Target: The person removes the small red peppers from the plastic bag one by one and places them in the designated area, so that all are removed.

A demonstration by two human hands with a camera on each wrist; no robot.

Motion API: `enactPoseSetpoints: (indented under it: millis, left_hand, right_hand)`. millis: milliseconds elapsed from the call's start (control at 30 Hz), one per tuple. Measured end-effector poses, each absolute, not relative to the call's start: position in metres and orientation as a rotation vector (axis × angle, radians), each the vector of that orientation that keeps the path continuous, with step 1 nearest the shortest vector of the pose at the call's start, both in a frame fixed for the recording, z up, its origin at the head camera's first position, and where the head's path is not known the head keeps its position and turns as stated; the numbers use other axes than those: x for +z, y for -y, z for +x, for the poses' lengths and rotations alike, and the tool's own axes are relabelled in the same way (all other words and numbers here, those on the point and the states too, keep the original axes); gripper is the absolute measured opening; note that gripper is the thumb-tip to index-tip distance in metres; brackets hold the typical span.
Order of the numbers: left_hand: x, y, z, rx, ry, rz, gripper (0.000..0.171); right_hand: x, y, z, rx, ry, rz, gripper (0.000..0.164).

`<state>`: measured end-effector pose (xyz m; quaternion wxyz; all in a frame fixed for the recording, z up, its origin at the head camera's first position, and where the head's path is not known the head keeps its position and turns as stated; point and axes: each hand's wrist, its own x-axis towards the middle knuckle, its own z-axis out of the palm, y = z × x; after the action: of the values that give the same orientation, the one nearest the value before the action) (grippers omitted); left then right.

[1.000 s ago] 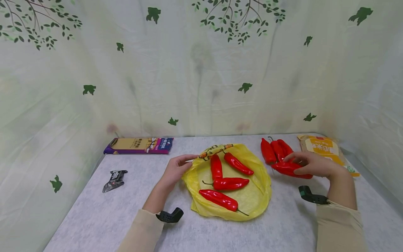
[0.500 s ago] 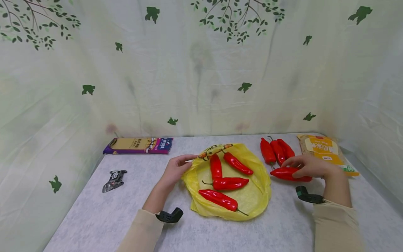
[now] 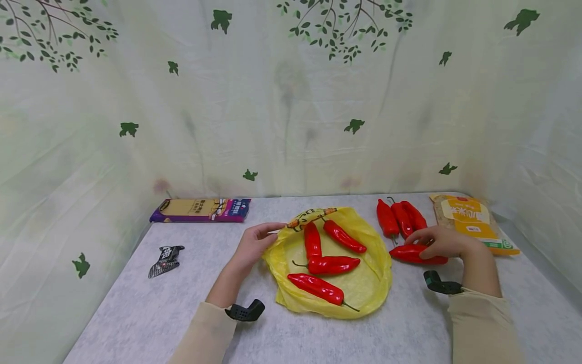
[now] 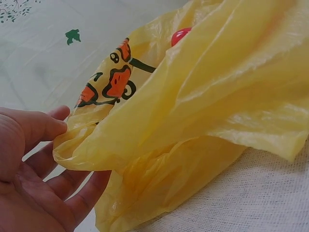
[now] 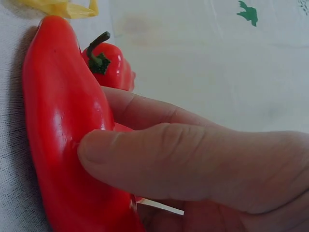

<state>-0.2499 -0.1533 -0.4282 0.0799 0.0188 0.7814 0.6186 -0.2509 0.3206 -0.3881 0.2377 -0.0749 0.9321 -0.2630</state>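
Observation:
A yellow plastic bag (image 3: 377, 298) lies spread wide at mid-table, its mouth facing up. Several red peppers (image 3: 334, 265) lie inside it. At its left rim my left hand (image 3: 252, 246) pinches the plastic between thumb and fingers, as the left wrist view shows up close. My right hand (image 3: 447, 241) grips a single red pepper (image 5: 67, 116) with the thumb on one side and fingers on the other. That pepper lies sideways at table level, right of the bag. Just behind it three more red peppers (image 3: 387, 220) lie grouped together.
A yellow-and-white food packet (image 3: 473, 217) lies at the back right, beyond my right hand. A long purple-and-tan packet (image 3: 200, 210) lies along the back left edge. Nearer on the left is a small black wrapper (image 3: 166, 261). A leaf-patterned curtain (image 3: 291, 101) surrounds the table.
My right hand has drawn the gripped pepper slightly nearer and to the left, apart from the three behind it. My left hand and the bag have stayed put.

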Motion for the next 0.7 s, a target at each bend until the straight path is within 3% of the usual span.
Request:
enactPoseSetpoints:
  millis: [700]
  left_hand:
    - [-0.4269, 0.1523, -0.2488, 1.863, -2.334, 0.061, 0.03]
  right_hand:
    - [-0.3849, -0.3181, -0.2513, -0.784, -2.607, -0.114, 0.056]
